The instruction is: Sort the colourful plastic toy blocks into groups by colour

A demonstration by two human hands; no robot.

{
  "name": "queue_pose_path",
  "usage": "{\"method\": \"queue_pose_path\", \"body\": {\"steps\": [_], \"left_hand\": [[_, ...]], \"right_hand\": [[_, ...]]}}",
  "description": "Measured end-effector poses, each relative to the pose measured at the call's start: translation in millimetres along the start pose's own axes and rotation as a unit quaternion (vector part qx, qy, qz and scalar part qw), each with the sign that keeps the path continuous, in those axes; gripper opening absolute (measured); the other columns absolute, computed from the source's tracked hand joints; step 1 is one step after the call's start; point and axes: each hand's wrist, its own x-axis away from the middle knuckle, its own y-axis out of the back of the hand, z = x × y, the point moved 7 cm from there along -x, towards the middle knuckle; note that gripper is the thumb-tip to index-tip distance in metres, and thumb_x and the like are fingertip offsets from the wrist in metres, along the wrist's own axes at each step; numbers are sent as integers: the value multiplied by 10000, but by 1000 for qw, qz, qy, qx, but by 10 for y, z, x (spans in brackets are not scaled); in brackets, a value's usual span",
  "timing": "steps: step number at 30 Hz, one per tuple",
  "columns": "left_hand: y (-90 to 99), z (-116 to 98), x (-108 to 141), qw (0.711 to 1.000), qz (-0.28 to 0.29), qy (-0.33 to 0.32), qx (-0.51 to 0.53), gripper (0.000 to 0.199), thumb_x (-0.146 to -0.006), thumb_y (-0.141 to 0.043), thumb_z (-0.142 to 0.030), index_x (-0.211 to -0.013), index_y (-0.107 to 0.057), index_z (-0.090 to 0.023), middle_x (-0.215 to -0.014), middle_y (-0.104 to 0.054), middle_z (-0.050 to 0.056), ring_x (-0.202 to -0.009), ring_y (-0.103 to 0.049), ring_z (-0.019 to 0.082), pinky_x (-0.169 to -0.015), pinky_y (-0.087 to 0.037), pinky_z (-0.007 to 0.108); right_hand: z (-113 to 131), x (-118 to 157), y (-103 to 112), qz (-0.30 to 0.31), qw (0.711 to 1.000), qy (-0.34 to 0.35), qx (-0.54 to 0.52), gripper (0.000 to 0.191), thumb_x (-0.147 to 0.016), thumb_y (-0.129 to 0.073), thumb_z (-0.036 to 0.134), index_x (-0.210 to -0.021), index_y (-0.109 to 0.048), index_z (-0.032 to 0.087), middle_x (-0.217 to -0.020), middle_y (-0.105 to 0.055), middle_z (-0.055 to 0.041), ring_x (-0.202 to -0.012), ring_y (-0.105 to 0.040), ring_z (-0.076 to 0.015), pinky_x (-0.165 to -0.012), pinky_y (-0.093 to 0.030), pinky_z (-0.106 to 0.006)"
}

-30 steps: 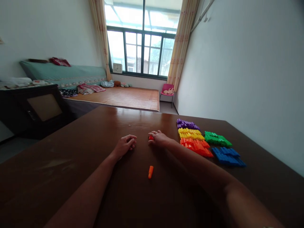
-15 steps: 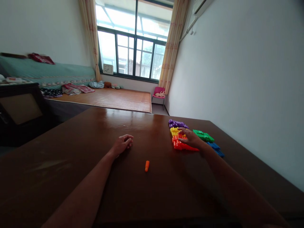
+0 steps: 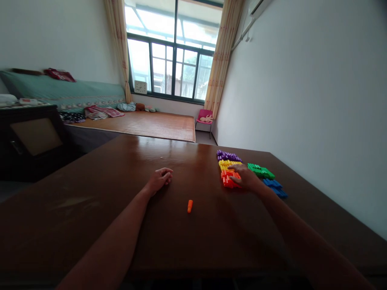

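My right hand [image 3: 245, 176] reaches over the group of orange-red plastic pegs [image 3: 229, 179], thumb and fingers apart around their right part. Whether its fingertips touch a peg is hard to make out. Just behind lie yellow pegs [image 3: 226, 164], partly under my fingers, and then purple pegs [image 3: 227, 155]. My left hand [image 3: 160, 179] rests on the table with its fingers curled in, and nothing shows in it. A single orange peg [image 3: 190, 206] lies on the tabletop, between my forearms and apart from both hands.
Green pegs [image 3: 261, 171] and blue pegs [image 3: 275, 188] lie to the right of my right hand, close to my forearm. The glossy brown table [image 3: 169, 241] runs near the white wall on the right. A bed [image 3: 151, 125] and a pink chair [image 3: 205, 116] stand beyond it.
My right hand has come down closer to the orange-red pegs and a little to the right. My left hand keeps its curled pose. The whole view has shifted slightly.
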Motion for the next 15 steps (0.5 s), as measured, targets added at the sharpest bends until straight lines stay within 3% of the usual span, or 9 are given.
{"method": "queue_pose_path", "body": {"steps": [4,7,11,15], "left_hand": [[-7,-4,1,1000,-6,-1,9,355,-689,-614,-427,-898,-643,-141,-725,-630,15,-564,-558,106,-495,-430,218],[-3,-18,17,1000,-11,-4,10,349,-690,-611,-414,-900,-643,-136,-715,-628,16,-555,-552,104,-493,-432,219],[-6,-43,30,1000,-6,-13,5,347,-692,-610,-416,-898,-648,-140,-715,-627,14,-557,-556,107,-497,-437,222],[-8,-41,18,1000,2,-11,-7,359,-681,-611,-436,-893,-651,-149,-715,-633,14,-564,-566,116,-501,-435,227]], "right_hand": [[1103,110,-404,61,984,118,-122,338,-834,-621,379,-1159,-640,292,-1175,-652,-43,-1026,-635,-200,-882,-521,-305],[1645,203,-612,88,969,187,-138,379,-787,-680,410,-1164,-644,388,-1200,-654,37,-1064,-625,-187,-916,-494,-252],[1782,261,-670,136,955,208,-160,252,-884,-548,300,-1074,-697,371,-1162,-674,52,-1042,-633,-159,-958,-463,-260],[1538,293,-662,167,959,145,-176,229,-899,-513,320,-988,-712,392,-1040,-695,31,-915,-660,-137,-840,-503,-237]]}}
